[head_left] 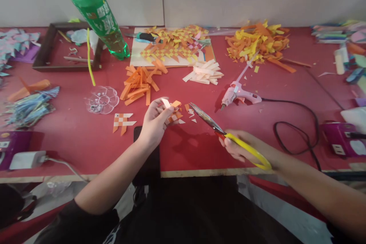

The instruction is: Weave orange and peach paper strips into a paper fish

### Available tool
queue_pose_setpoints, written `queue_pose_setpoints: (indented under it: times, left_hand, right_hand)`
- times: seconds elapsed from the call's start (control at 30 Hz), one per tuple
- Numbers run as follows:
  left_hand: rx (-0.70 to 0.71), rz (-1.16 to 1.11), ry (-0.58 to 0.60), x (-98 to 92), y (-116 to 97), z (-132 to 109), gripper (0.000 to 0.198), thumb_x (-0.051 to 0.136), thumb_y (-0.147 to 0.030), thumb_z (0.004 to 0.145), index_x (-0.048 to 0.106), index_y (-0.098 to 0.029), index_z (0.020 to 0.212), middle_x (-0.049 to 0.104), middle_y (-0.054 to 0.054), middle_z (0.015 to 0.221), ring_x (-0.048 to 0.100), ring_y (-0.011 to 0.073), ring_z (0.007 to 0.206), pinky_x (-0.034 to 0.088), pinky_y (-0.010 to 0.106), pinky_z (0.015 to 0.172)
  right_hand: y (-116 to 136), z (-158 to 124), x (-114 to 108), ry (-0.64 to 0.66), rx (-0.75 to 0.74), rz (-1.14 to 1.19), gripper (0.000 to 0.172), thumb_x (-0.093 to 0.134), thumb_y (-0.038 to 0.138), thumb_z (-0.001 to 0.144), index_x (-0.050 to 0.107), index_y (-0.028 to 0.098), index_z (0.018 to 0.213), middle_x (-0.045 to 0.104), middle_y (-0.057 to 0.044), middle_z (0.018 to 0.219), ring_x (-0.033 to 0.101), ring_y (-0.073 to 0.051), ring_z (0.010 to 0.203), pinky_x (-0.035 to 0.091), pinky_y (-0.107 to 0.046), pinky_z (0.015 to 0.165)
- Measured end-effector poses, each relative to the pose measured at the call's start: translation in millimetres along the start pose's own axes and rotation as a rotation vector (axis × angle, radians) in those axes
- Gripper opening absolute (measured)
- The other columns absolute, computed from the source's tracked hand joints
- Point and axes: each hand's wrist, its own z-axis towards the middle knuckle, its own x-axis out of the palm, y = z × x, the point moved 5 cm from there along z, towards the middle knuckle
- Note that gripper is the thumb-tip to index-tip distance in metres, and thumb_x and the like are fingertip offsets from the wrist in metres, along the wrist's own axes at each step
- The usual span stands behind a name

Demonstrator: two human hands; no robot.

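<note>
Between the fingers of my left hand is a woven paper piece of orange and white strips, partly hidden by the thumb. My right hand grips yellow-handled scissors, their blades pointing up and left, apart from the paper. Small white and orange paper scraps lie between the two hands. To the left of my left hand, a similar woven fish-like paper piece rests flat on the red table. Orange paper strips and pale strips are piled beyond my hands.
A pink glue gun with a black cord lies at right. Behind it is an orange and yellow strip pile. A green bottle stands by a dark tray. A clear flower-shaped dish and a black phone-like object sit nearby.
</note>
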Motion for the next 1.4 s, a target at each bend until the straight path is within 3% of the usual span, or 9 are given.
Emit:
queue_pose_setpoints:
  times: [0.13,0.27,0.43,0.7,0.9,1.03,1.13,1.3,1.4]
  left_hand:
    - [-0.015,-0.103,-0.033,-3.9,-3.9,2.8,0.016,0.069,-0.019,0.081,0.056,-0.019,0.091,0.066,-0.003,0.076,0.064,0.0072,0.060,0.057,0.018,0.058]
    - [0.009,-0.178,-0.045,-4.1,-7.7,5.2,0.017,0.066,-0.012,0.080,0.057,-0.020,0.092,0.072,-0.001,0.091,0.066,0.0061,0.067,0.058,0.019,0.071]
    - [0.028,-0.190,-0.041,-4.8,-7.4,6.1,0.009,0.068,-0.014,0.081,0.060,-0.018,0.084,0.074,0.001,0.097,0.068,0.0062,0.074,0.058,0.016,0.075]
    - [0.026,-0.048,0.053,-4.5,0.3,5.4,0.021,0.080,-0.031,0.073,0.065,-0.016,0.079,0.069,-0.001,0.075,0.063,0.0061,0.059,0.054,0.015,0.057]
    - [0.093,0.134,0.103,-0.3,0.7,3.1,0.029,0.080,-0.030,0.075,0.062,-0.018,0.095,0.063,-0.005,0.066,0.051,0.0040,0.048,0.044,0.015,0.048]
    - [0.153,0.263,0.119,3.7,-5.7,-1.1,0.024,0.075,-0.034,0.080,0.061,-0.017,0.091,0.063,-0.003,0.068,0.051,0.0057,0.051,0.043,0.018,0.051]
    - [0.172,0.369,0.153,7.8,-11.2,-7.4,0.020,0.069,-0.036,0.085,0.064,-0.017,0.091,0.062,-0.002,0.068,0.055,0.0078,0.056,0.047,0.019,0.056]
    - [0.118,0.564,0.284,18.7,-13.4,-24.5,0.025,0.066,-0.034,0.087,0.070,-0.018,0.105,0.067,0.001,0.071,0.062,0.0118,0.057,0.054,0.024,0.059]
    - [0.106,0.675,0.352,24.9,-13.1,-34.6,0.027,0.068,-0.032,0.085,0.073,-0.021,0.109,0.072,0.005,0.079,0.065,0.0134,0.061,0.056,0.026,0.061]
  right_hand:
    - [15.7,-4.9,-4.6,-0.055,-0.072,-0.261,0.047,0.046,0.069,0.085,0.047,0.022,0.076,0.051,0.002,0.062,0.045,-0.012,0.051,0.034,-0.025,0.048]
    - [31.3,-11.2,-13.8,-0.365,-0.045,-0.757,0.046,0.057,0.067,0.077,0.055,0.023,0.091,0.061,-0.001,0.062,0.055,-0.019,0.051,0.030,-0.028,0.046]
    - [42.0,-14.5,-11.8,-0.699,-0.273,-1.141,0.048,0.054,0.065,0.081,0.060,0.018,0.091,0.070,-0.011,0.072,0.062,-0.024,0.058,0.025,-0.031,0.048]
    - [20.9,-3.7,-6.2,-0.746,-0.360,-1.202,0.053,0.052,0.070,0.080,0.064,0.019,0.084,0.067,-0.004,0.061,0.063,-0.021,0.053,0.021,-0.028,0.047]
    - [-2.7,-1.2,-12.4,-0.711,-0.310,-1.090,0.040,0.057,0.054,0.085,0.065,0.017,0.096,0.070,-0.007,0.073,0.068,-0.025,0.063,0.037,-0.030,0.048]
    - [-9.6,-2.5,-17.9,-0.621,-0.397,-1.051,0.034,0.055,0.043,0.089,0.067,0.016,0.107,0.071,-0.011,0.100,0.070,-0.026,0.087,0.053,-0.034,0.070]
    - [0.6,-9.5,-21.9,-0.589,-0.408,-0.932,0.032,0.052,0.041,0.091,0.070,0.018,0.105,0.068,-0.012,0.104,0.069,-0.025,0.085,0.055,-0.038,0.077]
    - [40.8,-10.1,-19.1,-0.524,-0.354,-0.338,0.027,0.056,0.043,0.090,0.068,0.022,0.101,0.070,-0.007,0.094,0.068,-0.019,0.079,0.056,-0.032,0.072]
    - [60.2,10.2,-6.1,-0.316,-0.367,0.084,0.033,0.061,0.046,0.084,0.064,0.021,0.105,0.071,-0.007,0.095,0.070,-0.019,0.083,0.057,-0.030,0.069]
